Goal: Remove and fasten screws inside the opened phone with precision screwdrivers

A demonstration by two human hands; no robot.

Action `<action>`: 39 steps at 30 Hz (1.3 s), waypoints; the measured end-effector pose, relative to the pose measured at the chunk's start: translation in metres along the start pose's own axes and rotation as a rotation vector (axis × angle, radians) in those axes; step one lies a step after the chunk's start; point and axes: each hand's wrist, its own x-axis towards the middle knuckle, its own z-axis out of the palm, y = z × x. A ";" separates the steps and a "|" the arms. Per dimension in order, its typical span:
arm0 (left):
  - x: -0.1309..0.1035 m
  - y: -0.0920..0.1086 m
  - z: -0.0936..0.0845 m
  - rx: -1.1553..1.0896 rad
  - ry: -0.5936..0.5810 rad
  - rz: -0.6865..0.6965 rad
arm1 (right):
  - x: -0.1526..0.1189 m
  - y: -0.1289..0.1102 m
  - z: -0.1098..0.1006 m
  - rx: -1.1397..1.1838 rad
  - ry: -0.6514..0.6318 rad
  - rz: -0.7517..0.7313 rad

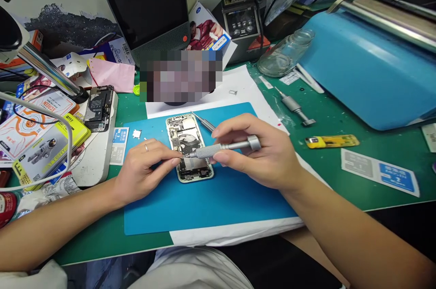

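Observation:
An opened phone [195,173] with its inner parts showing lies on the blue mat [204,209]. My right hand [262,153] is closed around a silver screwdriver [207,150], held nearly level above the phone with the tip to the left. Thumb and forefinger of my left hand [146,162] are pinched together right at that tip; anything tiny between them is hidden. A dark grey slim pointed tool [205,124] runs under my right fingers, its point by the phone's top edge. Whether it is held or lying there I cannot tell.
Another screwdriver [292,106], a yellow tool [332,141] and a wipe packet [379,172] lie on the right. A glass jar [286,53] leans behind them. Boxes [51,153], a white cable [70,144] and another opened phone [99,107] crowd the left. A dark screen [150,5] stands behind.

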 end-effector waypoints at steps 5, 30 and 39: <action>0.000 -0.001 -0.001 -0.028 0.004 -0.031 | -0.006 0.006 0.007 0.029 0.091 -0.094; 0.000 -0.002 0.002 -0.035 0.023 0.010 | -0.006 -0.004 0.014 0.007 0.197 -0.224; -0.001 -0.004 0.002 -0.030 0.016 0.017 | -0.006 -0.003 0.014 0.059 0.170 -0.232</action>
